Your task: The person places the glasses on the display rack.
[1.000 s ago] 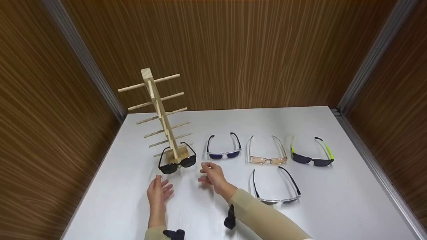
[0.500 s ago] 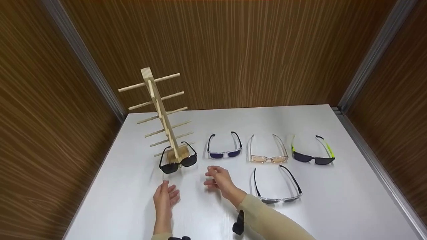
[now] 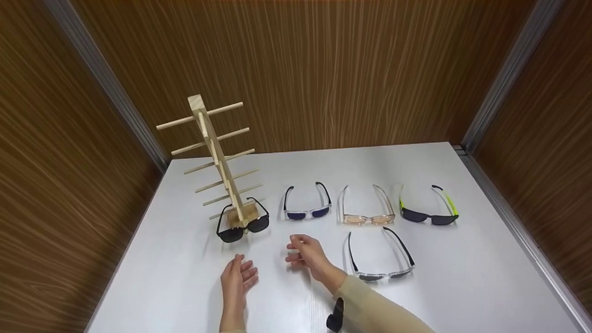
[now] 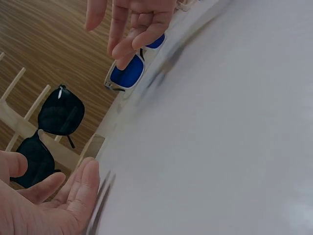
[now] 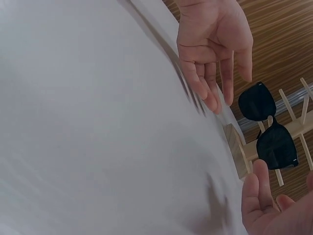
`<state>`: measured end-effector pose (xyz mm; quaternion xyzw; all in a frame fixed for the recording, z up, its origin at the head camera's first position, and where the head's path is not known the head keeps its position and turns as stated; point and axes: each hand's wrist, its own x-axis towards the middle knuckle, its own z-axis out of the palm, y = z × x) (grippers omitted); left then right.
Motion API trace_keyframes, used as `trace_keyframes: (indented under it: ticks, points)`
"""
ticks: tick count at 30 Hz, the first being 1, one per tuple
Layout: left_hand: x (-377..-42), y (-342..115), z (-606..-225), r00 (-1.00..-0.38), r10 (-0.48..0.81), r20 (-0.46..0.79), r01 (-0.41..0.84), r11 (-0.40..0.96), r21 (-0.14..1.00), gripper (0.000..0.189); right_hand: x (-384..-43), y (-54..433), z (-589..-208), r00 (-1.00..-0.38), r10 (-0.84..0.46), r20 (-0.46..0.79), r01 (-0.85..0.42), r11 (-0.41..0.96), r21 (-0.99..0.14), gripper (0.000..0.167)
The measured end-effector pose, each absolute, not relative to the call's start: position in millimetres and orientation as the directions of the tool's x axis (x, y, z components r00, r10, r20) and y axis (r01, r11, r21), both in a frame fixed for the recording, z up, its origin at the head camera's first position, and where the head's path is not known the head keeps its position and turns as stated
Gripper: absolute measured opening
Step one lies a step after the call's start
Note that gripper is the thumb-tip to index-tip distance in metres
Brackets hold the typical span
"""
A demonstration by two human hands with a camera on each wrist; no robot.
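your left hand (image 3: 238, 282) and right hand (image 3: 309, 255) are empty, fingers relaxed. the black sunglasses (image 3: 257, 225) sit low on the wooden stand (image 3: 219, 159). this placement appears complete; the next move likely calls for pinching the blue-lensed glasses (image 3: 320, 212).

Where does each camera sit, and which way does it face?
Head: worn on the head, facing forward and down at the table; left hand, right hand, sleeve show.
Left wrist: worn there, facing table and wooden stand; both hands show.
Right wrist: worn there, facing these from the other side; both hands show.
Both wrist views share black sunglasses.
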<state>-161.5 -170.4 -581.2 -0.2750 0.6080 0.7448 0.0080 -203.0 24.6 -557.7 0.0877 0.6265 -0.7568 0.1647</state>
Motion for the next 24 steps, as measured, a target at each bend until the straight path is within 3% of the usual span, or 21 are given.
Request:
trace_keyframes:
  ticks: [7,24]
  points:
    - [-162.2,-161.6,-582.6,-0.816,-0.294,-0.498,-0.417,-0.297,0.859,0.053,-200.8,29.3,-570.8,-0.926,-0.162,-0.342,0.368,-0.181,-0.912,0.048]
    - [-153.3,-144.3,-576.0,-0.830,-0.222,-0.512,-0.445,-0.288,0.848,0.053,-186.9,67.7,-569.9,-0.933,-0.168,-0.318,0.342,-0.143,-0.929,0.049]
